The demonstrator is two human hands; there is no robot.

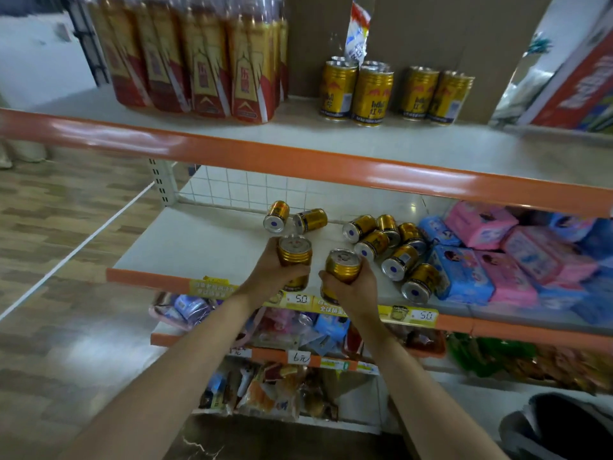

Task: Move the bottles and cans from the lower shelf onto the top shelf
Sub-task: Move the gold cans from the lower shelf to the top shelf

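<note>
Lower shelf (pixel 199 247): left hand (pixel 275 277) grips can (pixel 294 252), right hand (pixel 353 287) second can (pixel 343 264).

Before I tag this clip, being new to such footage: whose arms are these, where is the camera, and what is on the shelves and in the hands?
No machine here: a person wears one camera on the head, looking down at their own bare arms. The left hand grips a gold can; the right hand grips a second can. Loose cans lie on their sides on the lower shelf, beside pink and blue packs. On the top shelf stand upright cans and wrapped bottles.
</note>
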